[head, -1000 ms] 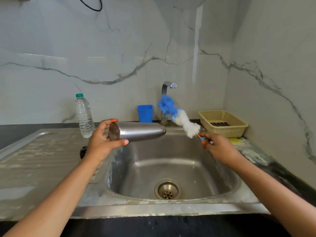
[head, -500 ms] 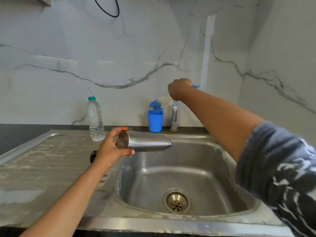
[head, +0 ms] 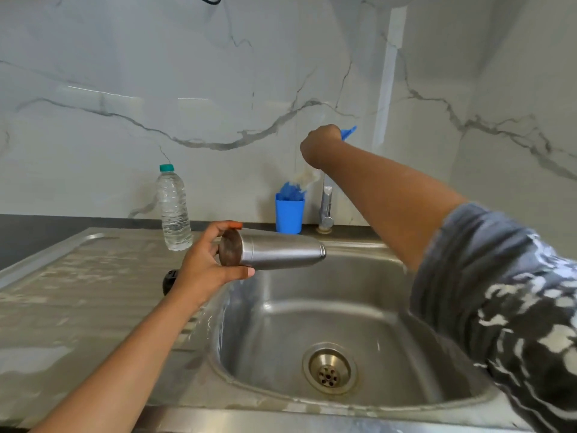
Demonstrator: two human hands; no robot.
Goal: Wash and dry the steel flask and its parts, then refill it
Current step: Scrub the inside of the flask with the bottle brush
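My left hand (head: pixel 206 267) grips the base end of the steel flask (head: pixel 281 251), which lies level over the left rim of the sink (head: pixel 343 314) with its open neck pointing right. My right hand (head: pixel 321 145) is raised near the wall and grips the blue handle (head: pixel 348 132) of the bottle brush. The brush's white and blue bristles (head: pixel 293 189) point down into the blue cup (head: pixel 289 214) beside the tap (head: pixel 326 207). A black object (head: pixel 168 281), partly hidden behind my left wrist, lies on the draining board.
A clear plastic water bottle (head: pixel 173 207) with a teal cap stands on the draining board (head: pixel 78 292) at the back left. The sink drain (head: pixel 329 368) lies in the middle of the basin. Marble wall stands behind and to the right.
My right hand rose from beside the flask to the back wall and lowered the brush head into the blue cup. The left hand kept the flask level in place.
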